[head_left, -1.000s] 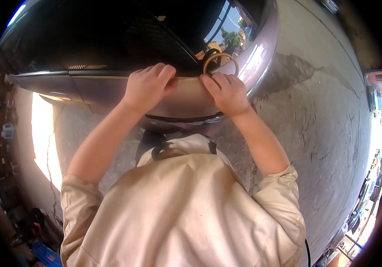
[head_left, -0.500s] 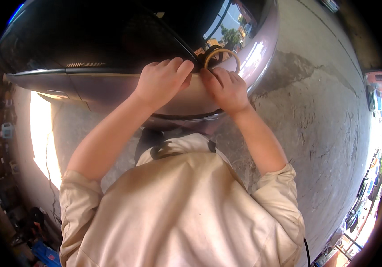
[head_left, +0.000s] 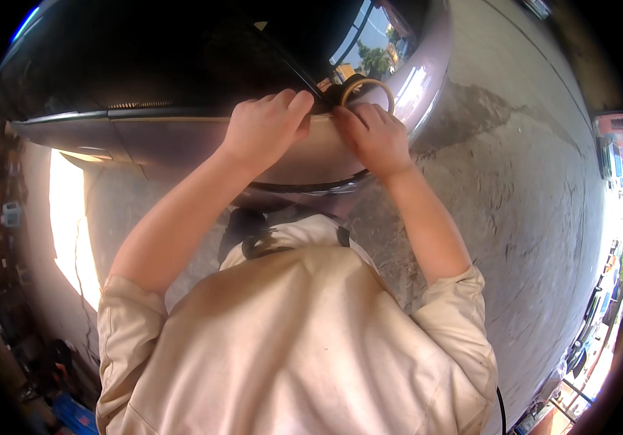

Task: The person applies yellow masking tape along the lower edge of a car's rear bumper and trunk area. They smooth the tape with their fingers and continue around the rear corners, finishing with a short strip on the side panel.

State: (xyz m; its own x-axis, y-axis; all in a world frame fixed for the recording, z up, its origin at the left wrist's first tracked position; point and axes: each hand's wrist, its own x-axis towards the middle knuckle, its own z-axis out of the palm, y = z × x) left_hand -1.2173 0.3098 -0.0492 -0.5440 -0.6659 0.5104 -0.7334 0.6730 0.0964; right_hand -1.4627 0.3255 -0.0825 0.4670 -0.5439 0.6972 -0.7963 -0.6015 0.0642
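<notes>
A car [head_left: 173, 148] with glossy dark upper surfaces and a silvery-mauve body fills the top of the view. Over its edge my left hand [head_left: 264, 130] is closed, fingers curled down against the seam; whatever they grip is hidden. A narrow pale strip [head_left: 202, 118] runs along that seam on the left of the hand. Just to the right, my right hand [head_left: 375, 139] is closed on a roll of tape [head_left: 389, 93], seen as a tan ring standing above the fingers. Its thumb side points toward my left hand, a small gap apart.
Stained concrete floor [head_left: 514, 217] stretches right of the car. At the left, a bright sunlit patch [head_left: 72, 217] lies near cluttered items, among them a pale jug [head_left: 11, 214] and a blue object [head_left: 76, 415]. Vehicles [head_left: 608, 163] show at the far right.
My right hand and the tape roll have shifted slightly right, away from my left hand. The left hand stays nearly in place, closed at the seam.
</notes>
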